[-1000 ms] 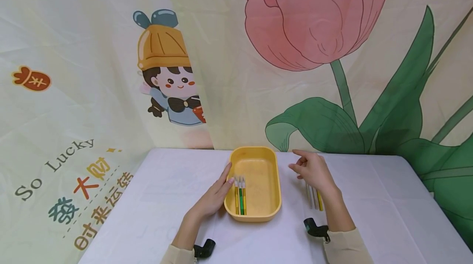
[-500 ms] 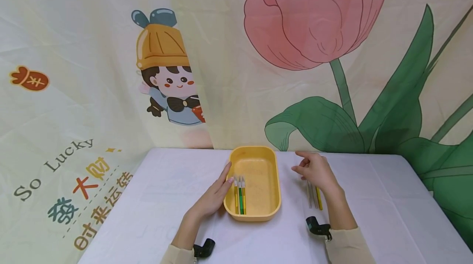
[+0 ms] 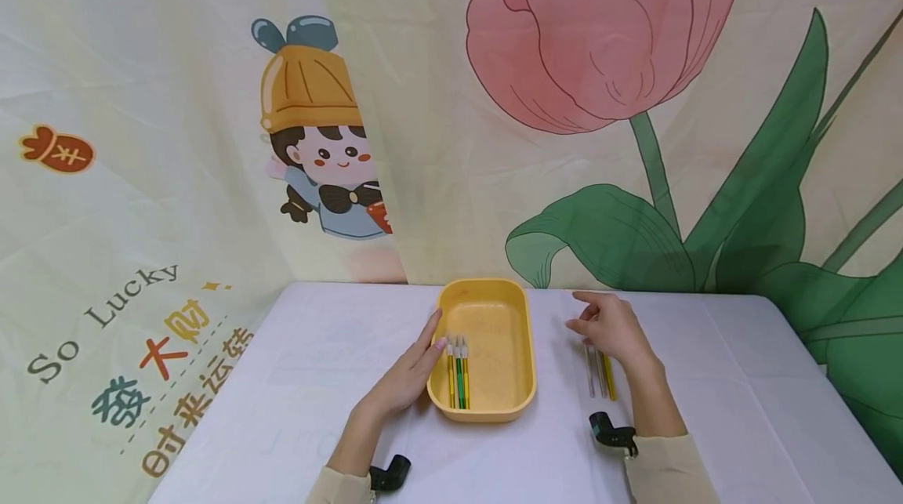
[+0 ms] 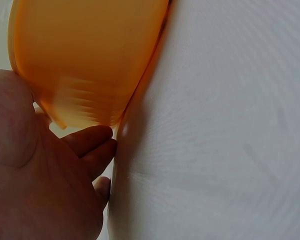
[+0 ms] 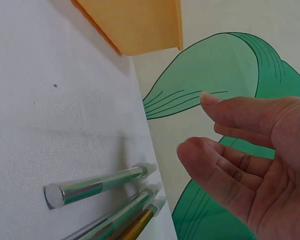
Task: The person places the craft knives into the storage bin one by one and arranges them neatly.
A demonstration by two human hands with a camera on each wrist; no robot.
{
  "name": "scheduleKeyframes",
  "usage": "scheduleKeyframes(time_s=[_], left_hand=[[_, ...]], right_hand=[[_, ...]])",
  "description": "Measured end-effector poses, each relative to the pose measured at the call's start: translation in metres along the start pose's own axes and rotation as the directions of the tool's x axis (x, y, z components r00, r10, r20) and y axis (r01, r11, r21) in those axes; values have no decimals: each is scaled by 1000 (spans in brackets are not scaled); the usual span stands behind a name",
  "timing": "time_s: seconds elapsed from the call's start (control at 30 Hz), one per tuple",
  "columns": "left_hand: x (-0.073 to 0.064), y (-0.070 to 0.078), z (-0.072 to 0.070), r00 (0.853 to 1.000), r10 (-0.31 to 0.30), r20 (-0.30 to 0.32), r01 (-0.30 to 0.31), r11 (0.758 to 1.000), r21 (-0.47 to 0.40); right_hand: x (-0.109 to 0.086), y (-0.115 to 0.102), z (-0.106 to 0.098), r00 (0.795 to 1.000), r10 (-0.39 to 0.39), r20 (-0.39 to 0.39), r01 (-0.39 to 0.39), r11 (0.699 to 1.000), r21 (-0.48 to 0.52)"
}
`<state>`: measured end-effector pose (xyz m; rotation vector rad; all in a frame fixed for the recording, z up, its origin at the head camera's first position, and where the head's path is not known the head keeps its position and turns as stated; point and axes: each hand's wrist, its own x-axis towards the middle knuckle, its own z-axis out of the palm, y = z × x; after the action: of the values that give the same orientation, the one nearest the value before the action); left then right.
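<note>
The right hand [image 3: 612, 328] has drifted away from the tray [image 3: 520, 347], toward the table's [image 3: 705, 378] right edge, and slightly toward the near edge. It now hovers with loosely bent fingers over the far ends of the pens [image 3: 600, 371] lying on the table. More of the pens shows near the tray side of the wrist than a second ago. The right forearm has shifted the same way.
</note>
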<state>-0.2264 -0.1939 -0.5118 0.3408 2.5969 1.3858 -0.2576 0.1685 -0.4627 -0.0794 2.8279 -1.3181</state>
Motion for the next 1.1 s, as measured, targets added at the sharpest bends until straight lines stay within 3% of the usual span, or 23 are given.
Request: scheduleKeyframes(time_s=[0.47,1.1], left_hand=[[1,0,-1,1000,18,4,-18,1000,-9],[1,0,0,1000,1,0,-1,1000,5]], right_hand=[[3,11,-2,998,51,44,-49,998,-41],[2,17,-1,992,66,107,-57,994,-88]])
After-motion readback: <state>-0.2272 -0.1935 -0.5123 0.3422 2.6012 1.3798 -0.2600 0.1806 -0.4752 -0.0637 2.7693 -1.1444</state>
